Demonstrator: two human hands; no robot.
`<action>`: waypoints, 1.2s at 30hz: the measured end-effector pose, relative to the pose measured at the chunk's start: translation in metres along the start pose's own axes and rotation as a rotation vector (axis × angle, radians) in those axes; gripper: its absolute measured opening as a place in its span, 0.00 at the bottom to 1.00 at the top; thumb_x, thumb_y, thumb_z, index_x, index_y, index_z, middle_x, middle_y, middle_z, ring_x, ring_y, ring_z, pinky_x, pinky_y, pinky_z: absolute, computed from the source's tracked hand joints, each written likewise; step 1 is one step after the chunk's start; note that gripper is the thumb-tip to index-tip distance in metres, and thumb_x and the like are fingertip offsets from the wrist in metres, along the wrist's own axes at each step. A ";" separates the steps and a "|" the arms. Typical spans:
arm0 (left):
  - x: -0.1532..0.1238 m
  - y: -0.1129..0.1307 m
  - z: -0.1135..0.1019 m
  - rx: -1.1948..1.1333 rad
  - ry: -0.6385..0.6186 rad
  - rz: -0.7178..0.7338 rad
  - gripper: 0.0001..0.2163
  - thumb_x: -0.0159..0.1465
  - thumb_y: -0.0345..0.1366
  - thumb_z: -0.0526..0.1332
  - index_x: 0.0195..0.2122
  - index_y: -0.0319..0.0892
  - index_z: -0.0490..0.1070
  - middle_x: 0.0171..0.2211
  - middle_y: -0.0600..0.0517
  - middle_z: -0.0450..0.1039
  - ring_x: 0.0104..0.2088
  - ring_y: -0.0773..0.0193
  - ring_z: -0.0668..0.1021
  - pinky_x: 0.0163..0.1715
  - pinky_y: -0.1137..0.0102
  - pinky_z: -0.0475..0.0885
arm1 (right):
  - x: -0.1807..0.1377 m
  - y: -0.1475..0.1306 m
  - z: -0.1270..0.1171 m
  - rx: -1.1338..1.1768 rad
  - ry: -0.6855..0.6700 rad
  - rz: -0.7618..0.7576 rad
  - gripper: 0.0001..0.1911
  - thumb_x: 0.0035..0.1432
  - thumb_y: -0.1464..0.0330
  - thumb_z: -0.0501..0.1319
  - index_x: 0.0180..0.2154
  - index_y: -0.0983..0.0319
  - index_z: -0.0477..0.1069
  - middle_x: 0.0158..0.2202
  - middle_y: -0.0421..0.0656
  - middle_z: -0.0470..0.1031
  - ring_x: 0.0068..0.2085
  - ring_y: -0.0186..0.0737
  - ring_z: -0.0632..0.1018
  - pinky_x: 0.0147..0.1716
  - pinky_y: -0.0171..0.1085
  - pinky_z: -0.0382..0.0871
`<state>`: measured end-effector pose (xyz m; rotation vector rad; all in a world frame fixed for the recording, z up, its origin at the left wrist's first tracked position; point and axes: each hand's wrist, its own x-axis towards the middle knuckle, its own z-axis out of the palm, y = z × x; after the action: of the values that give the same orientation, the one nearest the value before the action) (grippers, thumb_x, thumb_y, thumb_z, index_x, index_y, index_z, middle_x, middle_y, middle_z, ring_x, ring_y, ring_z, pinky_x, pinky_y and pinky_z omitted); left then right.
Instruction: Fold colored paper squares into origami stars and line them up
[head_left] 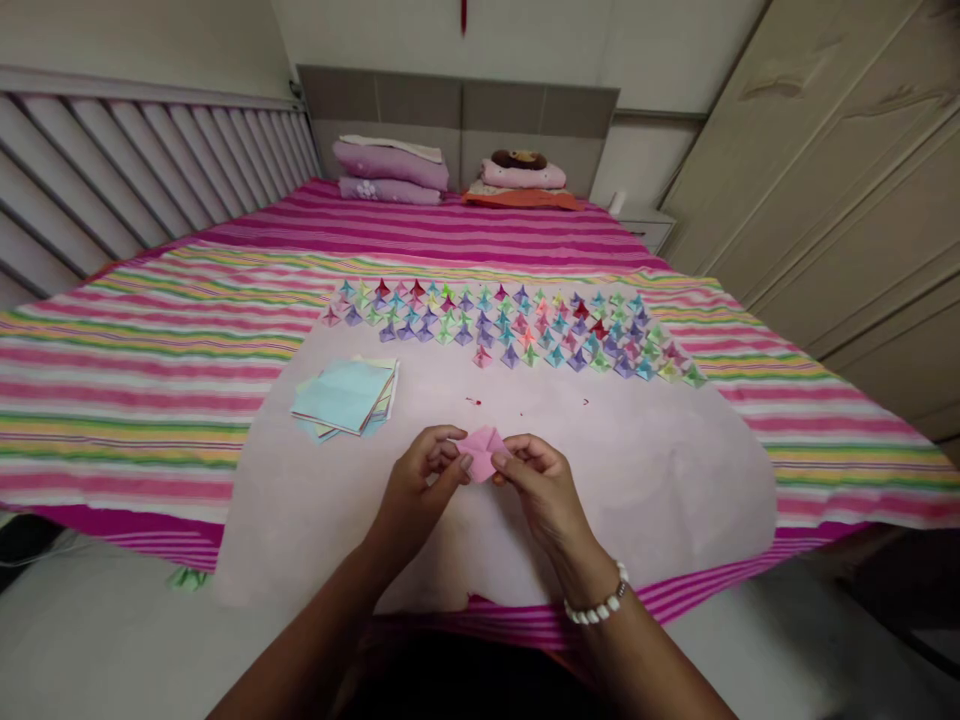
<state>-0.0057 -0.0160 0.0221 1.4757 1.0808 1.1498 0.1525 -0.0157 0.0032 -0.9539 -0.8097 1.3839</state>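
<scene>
A small pink piece of folded paper (481,455) is held up between my two hands, above the near middle of a large white sheet (615,470). My left hand (431,475) pinches its left edge between thumb and fingers. On the opposite edge, my right hand (536,480) grips with the thumb on top and fingers beneath. Creases run across the paper. To the left of my hands lies a stack of square paper (345,393), pale blue on top. Rows of small folded paper pieces (484,325) in many colours stand along the sheet's far side.
The sheet lies on a bed with a striped cover (127,400). Small red scraps (474,401) are scattered beyond my hands. Folded bedding (390,170) rests by the headboard (536,110). A slatted rail (150,165) borders the left; wardrobe doors (847,190) stand right. Green paper (187,578) lies lower left.
</scene>
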 end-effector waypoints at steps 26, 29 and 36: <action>0.006 0.005 0.000 -0.193 0.034 -0.161 0.07 0.55 0.38 0.65 0.27 0.40 0.72 0.22 0.56 0.70 0.24 0.70 0.70 0.26 0.75 0.65 | -0.005 -0.001 -0.001 -0.137 -0.245 -0.185 0.03 0.51 0.71 0.66 0.32 0.59 0.78 0.34 0.39 0.73 0.27 0.32 0.76 0.29 0.34 0.69; 0.006 0.008 0.004 -0.187 0.075 -0.158 0.08 0.52 0.36 0.68 0.27 0.40 0.71 0.20 0.58 0.69 0.21 0.72 0.69 0.24 0.75 0.65 | -0.007 -0.002 -0.001 -0.139 -0.262 -0.206 0.05 0.54 0.68 0.64 0.34 0.58 0.78 0.36 0.41 0.73 0.30 0.34 0.76 0.32 0.37 0.70; 0.008 0.000 0.006 -0.260 0.110 -0.141 0.19 0.50 0.35 0.70 0.42 0.40 0.68 0.27 0.55 0.75 0.27 0.68 0.75 0.29 0.73 0.69 | -0.003 -0.001 0.004 -0.052 -0.104 -0.093 0.20 0.44 0.67 0.72 0.42 0.57 0.74 0.31 0.38 0.76 0.29 0.35 0.75 0.30 0.35 0.69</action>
<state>0.0013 -0.0095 0.0228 1.1285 1.0477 1.2315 0.1486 -0.0187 0.0059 -0.8788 -0.9607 1.3460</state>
